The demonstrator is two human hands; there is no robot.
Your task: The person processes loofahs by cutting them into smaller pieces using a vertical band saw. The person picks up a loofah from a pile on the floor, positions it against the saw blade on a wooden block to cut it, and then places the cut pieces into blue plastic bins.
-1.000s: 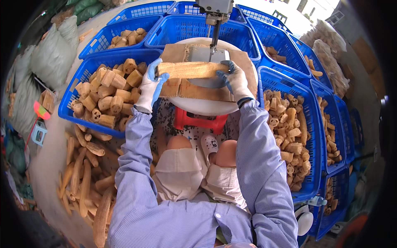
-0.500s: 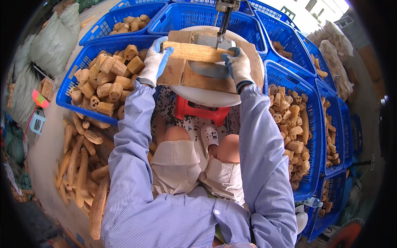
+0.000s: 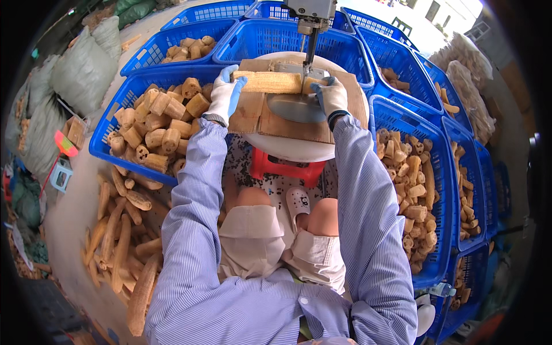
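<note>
A long, tan dried loofah [image 3: 269,81] lies crosswise over a cardboard-covered work surface. My left hand [image 3: 226,95], in a white and blue glove, is closed round its left end. The upright blade of a cutting machine [image 3: 310,31] stands at the loofah near its right end. Just right of the blade, my gloved right hand [image 3: 331,94] grips the short end piece [image 3: 311,85]; whether this is fully severed I cannot tell. Under both hands the brown cardboard [image 3: 247,115] has an oval metal plate [image 3: 293,108] showing in it.
A blue basket [image 3: 100,150] of cut loofah pieces stands at left, another blue basket [image 3: 435,241] of pieces at right. More blue baskets line the back. Whole loofahs [image 3: 121,244] are heaped on the floor at left. A red stool [image 3: 282,167] is under the work surface.
The loofah has moved up against the blade, which now stands in line with a split near its right end. Both hands keep their grip. The whole view has shifted slightly.
</note>
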